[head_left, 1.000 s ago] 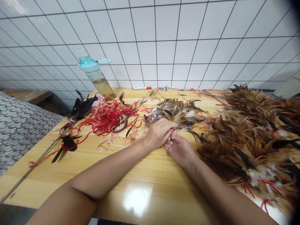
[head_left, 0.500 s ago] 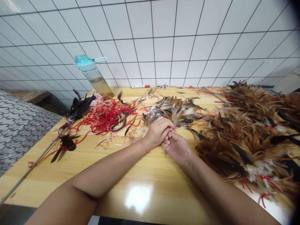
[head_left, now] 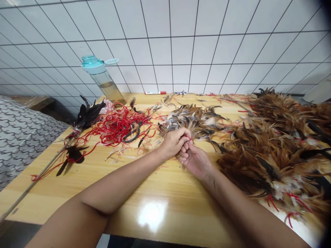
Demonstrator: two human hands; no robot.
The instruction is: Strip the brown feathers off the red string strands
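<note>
My left hand [head_left: 174,143] and my right hand [head_left: 198,161] meet over the middle of the table, both closed, fingertips pressed together. A bit of red string [head_left: 190,139] shows between the fingertips of both hands. Fine feather tips fan out just beyond them; whether these are held or belong to the pile behind cannot be told. That small pile of brown, white and dark feathers [head_left: 181,119] lies directly past my hands. Left of it is a tangle of red string [head_left: 113,125], with a dark-handled tool [head_left: 132,136], partly covered, at its edge.
Large heaps of brown feather bundles [head_left: 253,155] cover the right side. A stick with black feathers [head_left: 89,113] tied at its end lies along the left edge. A water bottle [head_left: 110,86] and a red-and-white marker [head_left: 155,92] are by the tiled wall [head_left: 183,50].
The fingers of my left hand have shifted slightly against the right ones, and the red between them shows a little more. The view has tilted slightly; the table things lie as before.
</note>
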